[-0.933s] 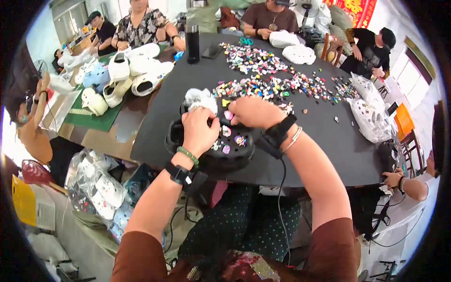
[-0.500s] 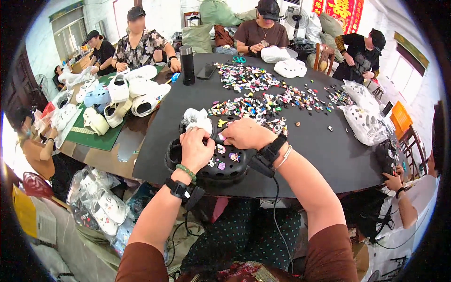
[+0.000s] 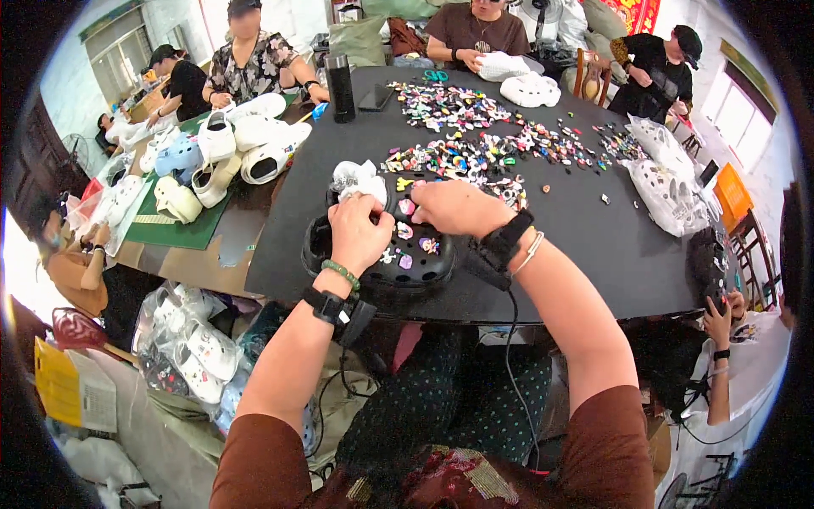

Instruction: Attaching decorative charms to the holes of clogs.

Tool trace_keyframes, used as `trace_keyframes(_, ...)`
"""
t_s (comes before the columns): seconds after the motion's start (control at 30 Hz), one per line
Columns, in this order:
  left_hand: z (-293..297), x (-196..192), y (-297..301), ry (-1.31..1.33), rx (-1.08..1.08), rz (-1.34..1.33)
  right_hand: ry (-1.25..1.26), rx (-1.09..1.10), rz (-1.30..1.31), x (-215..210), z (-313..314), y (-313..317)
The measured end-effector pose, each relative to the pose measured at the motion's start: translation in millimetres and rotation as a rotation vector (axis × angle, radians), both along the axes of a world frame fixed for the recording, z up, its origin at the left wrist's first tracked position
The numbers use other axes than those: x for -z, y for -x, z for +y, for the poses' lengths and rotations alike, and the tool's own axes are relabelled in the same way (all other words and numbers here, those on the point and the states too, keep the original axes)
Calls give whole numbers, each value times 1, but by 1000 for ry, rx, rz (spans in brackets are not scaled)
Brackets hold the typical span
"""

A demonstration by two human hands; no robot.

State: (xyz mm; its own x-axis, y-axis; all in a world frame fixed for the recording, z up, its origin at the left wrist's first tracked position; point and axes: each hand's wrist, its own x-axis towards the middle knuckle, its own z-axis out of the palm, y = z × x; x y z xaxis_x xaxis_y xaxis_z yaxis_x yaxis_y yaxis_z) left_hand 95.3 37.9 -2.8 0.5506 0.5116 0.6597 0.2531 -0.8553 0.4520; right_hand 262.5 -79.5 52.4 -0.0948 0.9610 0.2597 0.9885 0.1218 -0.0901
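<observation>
- Packages and signs: clear plastic bags of white clogs [image 3: 191, 348] sit at lower left, below the table edge; another clear bag [image 3: 670, 182] with pale clogs lies at right on the black table [image 3: 593, 246]. A yellow paper sheet [image 3: 58, 382] shows at far lower left, and a red banner [image 3: 632, 13] hangs at the top right.
- Around: a spread of small colourful charms [image 3: 483, 144] covers the table's centre, just above the hands. A black bottle [image 3: 341, 87] and a dark phone [image 3: 375, 97] stand at upper centre. White and cream clogs [image 3: 246, 144] pile on a green mat [image 3: 170, 229] at left. Other people sit along the top and right edges.
- The black clog [image 3: 398, 254] lies near the table's lower edge, centre frame — its long axis runs roughly left to right, strap end at left, top face upward with charms on it.
- The left hand [image 3: 360, 233] curls closed over the clog's left part, near white crumpled paper [image 3: 356, 180].
- The right hand [image 3: 458, 208] lies fingers together on the clog's upper edge — fingertips hidden, so I cannot tell what it pinches.
</observation>
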Motion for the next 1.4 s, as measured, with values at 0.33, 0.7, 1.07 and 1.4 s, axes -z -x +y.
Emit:
trace_keyframes(0.33, 1, 2, 1, 14, 18, 15, 196, 404, 83, 2, 30, 8)
trace_keyframes(0.7, -3, 2, -3, -20, -4, 64, 5, 445, 101, 23, 25, 10)
trace_keyframes(1.07, 1, -1, 0, 62, -17, 142, -745, 369, 440, 66, -75, 24)
trace_keyframes(1.4, 34, -30, 30, 343, 361, 369, -497, 422, 56, 110, -121, 55)
